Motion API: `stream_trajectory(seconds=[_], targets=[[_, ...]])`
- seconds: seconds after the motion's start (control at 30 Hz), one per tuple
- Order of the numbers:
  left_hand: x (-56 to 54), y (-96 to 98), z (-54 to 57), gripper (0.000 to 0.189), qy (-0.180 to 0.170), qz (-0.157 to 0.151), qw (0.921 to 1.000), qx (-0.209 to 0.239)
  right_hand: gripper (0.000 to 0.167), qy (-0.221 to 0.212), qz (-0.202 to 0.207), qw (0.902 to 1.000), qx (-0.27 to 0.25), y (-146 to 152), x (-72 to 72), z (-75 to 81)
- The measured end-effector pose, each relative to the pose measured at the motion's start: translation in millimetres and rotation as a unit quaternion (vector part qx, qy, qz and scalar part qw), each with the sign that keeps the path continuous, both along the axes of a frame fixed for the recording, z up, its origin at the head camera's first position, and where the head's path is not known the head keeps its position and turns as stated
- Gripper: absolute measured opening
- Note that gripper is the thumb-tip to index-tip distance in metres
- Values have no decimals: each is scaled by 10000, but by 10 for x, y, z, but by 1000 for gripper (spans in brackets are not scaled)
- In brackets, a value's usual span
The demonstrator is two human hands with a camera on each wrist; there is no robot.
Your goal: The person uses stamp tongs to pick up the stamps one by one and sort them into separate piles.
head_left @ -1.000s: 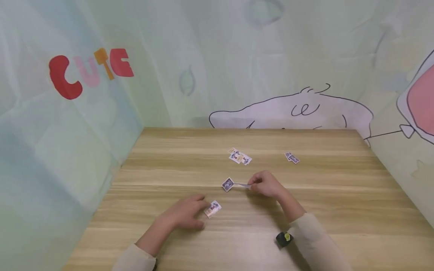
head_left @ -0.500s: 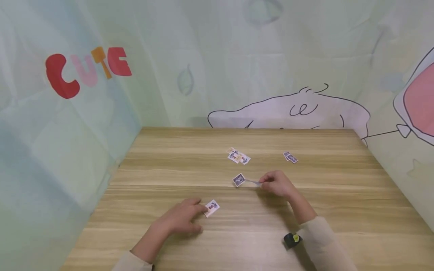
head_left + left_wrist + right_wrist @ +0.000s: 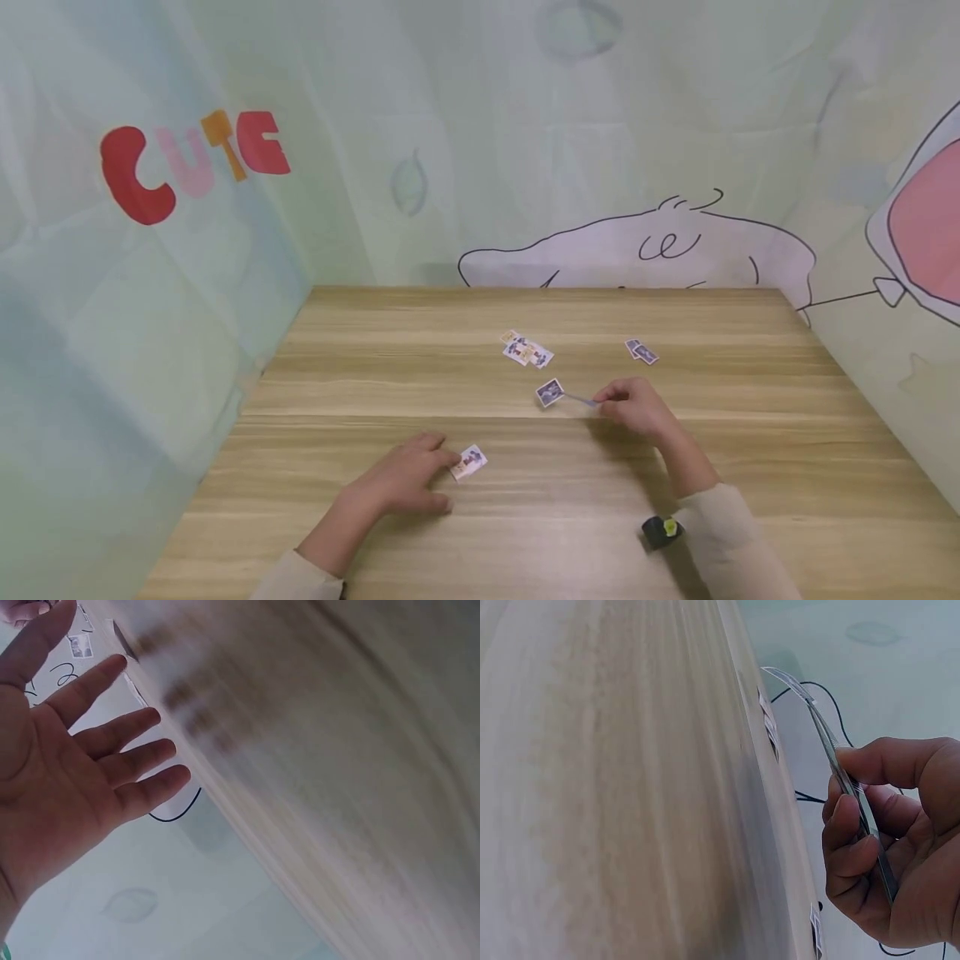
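My right hand (image 3: 633, 406) pinches a pair of metal tweezers (image 3: 840, 765), whose tips hold a small dark-printed card (image 3: 550, 392) above the table. In the right wrist view that card (image 3: 787, 681) shows almost edge-on at the tweezer tips. The left hand (image 3: 408, 475) is spread low over the table, with its fingertips at the edge of a small stack of colourful cards (image 3: 470, 462). Seen from the left wrist, the fingers (image 3: 112, 739) are straight and apart and hold nothing. Whether the index finger presses the stack is hard to tell.
Several overlapping colourful cards (image 3: 528, 350) lie toward the back of the wooden table (image 3: 360, 358). Two dark cards (image 3: 642, 351) overlap to their right. A black device with a yellow-green mark (image 3: 662, 531) is at the right sleeve. Printed cloth walls (image 3: 375, 125) stand behind and beside the table.
The right hand has moved to the right and slightly away, carrying the card in the tweezers from near the stack. The left hand has stayed nearly in place.
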State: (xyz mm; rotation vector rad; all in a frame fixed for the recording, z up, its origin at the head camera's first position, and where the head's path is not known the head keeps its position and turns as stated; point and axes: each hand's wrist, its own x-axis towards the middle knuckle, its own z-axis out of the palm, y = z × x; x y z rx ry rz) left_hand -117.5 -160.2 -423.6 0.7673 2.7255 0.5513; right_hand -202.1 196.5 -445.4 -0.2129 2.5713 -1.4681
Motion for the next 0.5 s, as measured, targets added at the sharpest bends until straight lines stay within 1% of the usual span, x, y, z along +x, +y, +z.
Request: stream_trajectory(seconds=[0.13, 0.23, 0.3, 0.37, 0.5], targets=[[3, -22, -10, 54, 48, -169, 9998, 33, 15, -100, -36, 9999, -14, 48, 1, -2], [11, -27, -20, 53, -16, -236, 9997, 64, 15, -161, -79, 9998, -8, 91, 6, -2], [15, -24, -28, 55, -63, -216, 9997, 60, 16, -166, -95, 9998, 12, 125, 9, -1], [18, -21, -36, 57, -102, -142, 9998, 48, 17, -195, -199, 9996, 35, 163, 5, 1], [3, -11, -59, 60, -79, -39, 10000, -3, 20, -209, -351, 9992, 2, 254, -15, -9]])
